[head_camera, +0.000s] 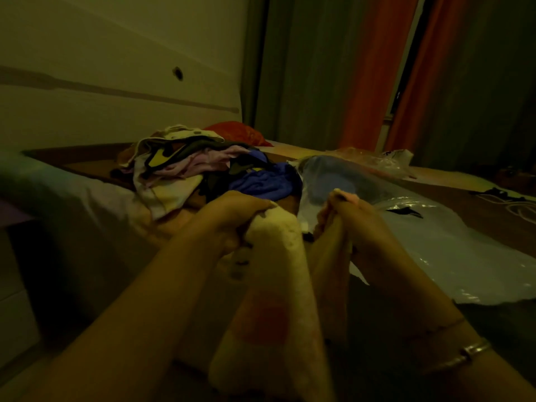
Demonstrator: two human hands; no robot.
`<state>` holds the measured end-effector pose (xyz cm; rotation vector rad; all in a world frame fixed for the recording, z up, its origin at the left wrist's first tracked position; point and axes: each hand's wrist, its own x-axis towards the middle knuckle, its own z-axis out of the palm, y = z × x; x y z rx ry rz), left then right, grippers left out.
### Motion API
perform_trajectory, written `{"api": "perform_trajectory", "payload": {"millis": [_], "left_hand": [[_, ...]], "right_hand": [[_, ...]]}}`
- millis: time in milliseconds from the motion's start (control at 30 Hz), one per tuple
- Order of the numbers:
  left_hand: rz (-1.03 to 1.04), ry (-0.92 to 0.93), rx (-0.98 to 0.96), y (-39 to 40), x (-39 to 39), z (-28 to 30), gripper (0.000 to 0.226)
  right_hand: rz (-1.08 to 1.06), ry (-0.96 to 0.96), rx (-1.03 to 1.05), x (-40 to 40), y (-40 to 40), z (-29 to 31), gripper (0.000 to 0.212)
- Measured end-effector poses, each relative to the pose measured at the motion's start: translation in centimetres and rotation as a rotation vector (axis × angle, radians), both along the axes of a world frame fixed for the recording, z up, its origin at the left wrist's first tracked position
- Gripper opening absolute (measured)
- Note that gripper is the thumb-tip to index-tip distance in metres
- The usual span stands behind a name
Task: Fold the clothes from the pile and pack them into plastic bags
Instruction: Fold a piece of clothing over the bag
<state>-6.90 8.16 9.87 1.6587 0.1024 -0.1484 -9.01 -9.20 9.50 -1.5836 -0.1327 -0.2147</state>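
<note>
Fingers of the left hand curl over the top edge of a pale garment, thumb toward the camera; fingers of the right hand pinch a second portion of the same cloth, pink at its tip. The two grips sit close together, raised above the near edge of the bed, and the garment hangs from them toward the camera, a reddish print showing lower down. A bangle circles the right wrist.

Beyond the hands, the pile of unfolded clothes lies mid-bed, toward the headboard side. Just right of it lies a plastic bag, spread flat along the right part of the bed, with a dark blue item apparently inside. More crumpled plastic sits at the far edge.

Judged step: folding the held garment. To do it well, the hands should separate to find matching corners or seams, tension the cloth so it hangs flat, then lay it on bare bed before creasing. Dim light obscures edges; feel for hems rather than trusting sight.
</note>
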Motion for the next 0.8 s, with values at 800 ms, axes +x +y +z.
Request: {"api": "perform_trajectory", "payload": {"millis": [800], "left_hand": [[0.103,-0.396,0.142,2.0,-0.6,-2.0,0.014]], "right_hand": [[0.245,-0.028,-0.24,1.0,4.1,-1.3,0.018]]}}
